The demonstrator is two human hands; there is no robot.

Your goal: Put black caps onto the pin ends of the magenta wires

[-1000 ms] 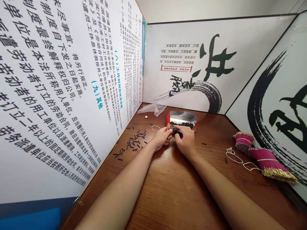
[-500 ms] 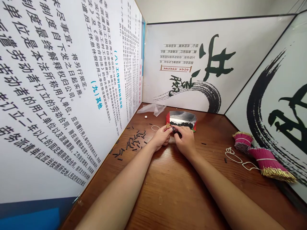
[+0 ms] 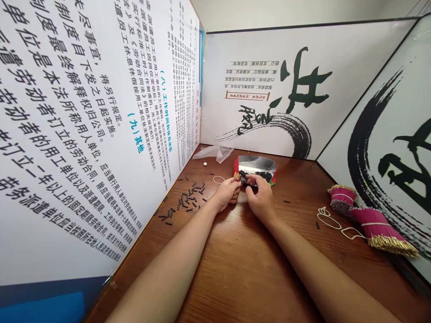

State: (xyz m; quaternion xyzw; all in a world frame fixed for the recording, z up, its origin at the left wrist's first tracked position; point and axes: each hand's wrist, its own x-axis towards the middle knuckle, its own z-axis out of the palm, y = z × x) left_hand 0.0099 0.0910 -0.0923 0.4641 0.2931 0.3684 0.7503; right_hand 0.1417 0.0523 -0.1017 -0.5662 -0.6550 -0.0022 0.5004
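My left hand is closed around a few thin sticks with gold-coloured tips, which stick up past its fingers. Small dark pieces show at its fingertips, between the two hands. Close by on the right, my right hand has thumb and fingers bent toward these dark pieces; what lies in its grip is too small to make out. Just behind both hands is an open red and silver bag holding many short black tubes.
Short black tubes lie scattered left of my hands, near a white rubber band and a clear plastic bag. Two pink bundles with gold ends and loose bands lie right. Printed panels enclose the table.
My right hand has drawn back slightly to the right, opening a small gap from the left hand. The left hand stays in place with the gold-tipped sticks.
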